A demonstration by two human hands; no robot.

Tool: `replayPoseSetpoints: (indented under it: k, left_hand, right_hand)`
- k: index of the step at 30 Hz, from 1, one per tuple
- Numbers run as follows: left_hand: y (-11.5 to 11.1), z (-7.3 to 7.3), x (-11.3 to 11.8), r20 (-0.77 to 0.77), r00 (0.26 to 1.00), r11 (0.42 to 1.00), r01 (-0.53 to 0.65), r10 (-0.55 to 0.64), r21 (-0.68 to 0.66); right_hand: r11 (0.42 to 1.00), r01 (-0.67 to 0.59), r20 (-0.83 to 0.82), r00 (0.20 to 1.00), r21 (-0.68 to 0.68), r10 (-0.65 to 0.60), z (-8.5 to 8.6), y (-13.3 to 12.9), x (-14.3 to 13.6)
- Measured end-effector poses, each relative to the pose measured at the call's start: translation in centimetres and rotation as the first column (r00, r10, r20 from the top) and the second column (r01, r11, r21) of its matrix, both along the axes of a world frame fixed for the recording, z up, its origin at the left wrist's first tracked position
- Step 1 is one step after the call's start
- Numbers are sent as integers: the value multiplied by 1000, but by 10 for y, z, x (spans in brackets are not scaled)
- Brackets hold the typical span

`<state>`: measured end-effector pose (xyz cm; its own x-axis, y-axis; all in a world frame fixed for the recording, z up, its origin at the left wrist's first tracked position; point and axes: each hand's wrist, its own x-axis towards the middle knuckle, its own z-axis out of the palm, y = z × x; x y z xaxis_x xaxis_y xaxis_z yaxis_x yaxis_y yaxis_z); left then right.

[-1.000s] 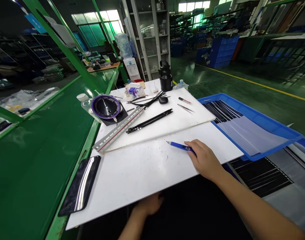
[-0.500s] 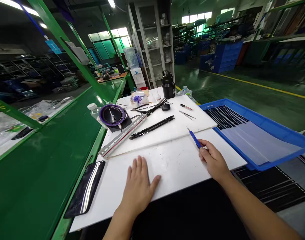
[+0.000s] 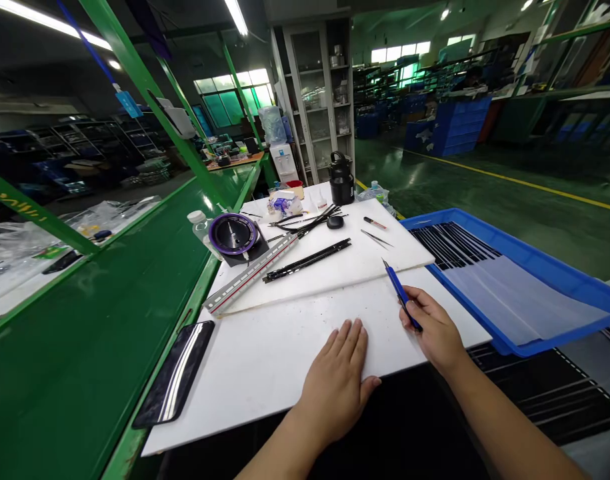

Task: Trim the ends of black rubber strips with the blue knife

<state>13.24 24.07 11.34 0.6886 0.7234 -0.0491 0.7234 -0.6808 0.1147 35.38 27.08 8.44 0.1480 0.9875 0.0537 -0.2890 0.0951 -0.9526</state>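
Note:
My left hand (image 3: 339,380) lies flat on the white board (image 3: 265,360) near its front edge, fingers stretched forward and holding nothing. To its right, my right hand (image 3: 432,330) grips a blue craft knife (image 3: 399,287), its thin tip pointing forward and up to the left, above the board. Beyond the hands, a thicker white slab (image 3: 375,257) carries a bundle of black strips (image 3: 307,260), a scale ruler (image 3: 252,272) with a red line, tweezers (image 3: 377,238) and a small red and black tool (image 3: 375,223).
A blue tray (image 3: 545,338) with black strips (image 3: 452,243) sits at the right. On the left lie a dark phone-like slab (image 3: 175,373) and a purple-rimmed round device (image 3: 233,233) beside a plastic bottle (image 3: 199,227). A black flask (image 3: 341,180) stands at the back.
My left hand has slid right across the board, closer to my right hand. The knife has turned a little in my right hand, showing more of its handle. The view has tilted slightly upward.

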Motion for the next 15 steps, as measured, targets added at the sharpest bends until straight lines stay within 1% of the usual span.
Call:
replayPoseSetpoints:
  k: [3,5,8,9,10,11,12,13,14,15]
  left_hand:
    - [-7,-2,-8,-6,998,997,69,-69,14]
    - [-14,0,-20,-6,992,992,126,-126,10]
    - [-32,1,-52,17,976,976,216,-216,12]
    - [-42,-1,-67,39,973,973,229,-229,3]
    - [-54,-6,-83,78,975,977,213,-211,-25]
    - [-68,-13,-99,127,980,982,164,-152,-91]
    - [-85,-23,-114,194,980,973,84,-41,-216]
    - [-103,-35,-129,245,950,929,-98,194,-358]
    - [-120,-47,-141,256,815,807,-371,520,-459]
    - [-137,-60,-151,220,707,710,-529,672,-465]
  right_hand:
    - [1000,2,-10,1000,-10,-2,-1,-2,1]
    - [1000,3,-14,1000,-18,-3,-3,-3,1]
    - [999,-3,-20,1000,-36,3,-3,-6,3]
    - [999,-9,-23,1000,-42,8,-3,-7,3]
    - [999,-17,-27,1000,-48,16,-3,-8,4]
    - [998,-28,-31,999,-54,26,-2,-9,5]
    - [997,-37,-35,999,-61,35,-2,-10,6]
    - [996,-48,-40,998,-69,45,-1,-11,7]
    - [995,-57,-44,998,-78,54,-1,-12,8]
    - [994,-67,-44,997,-85,63,-1,-12,9]
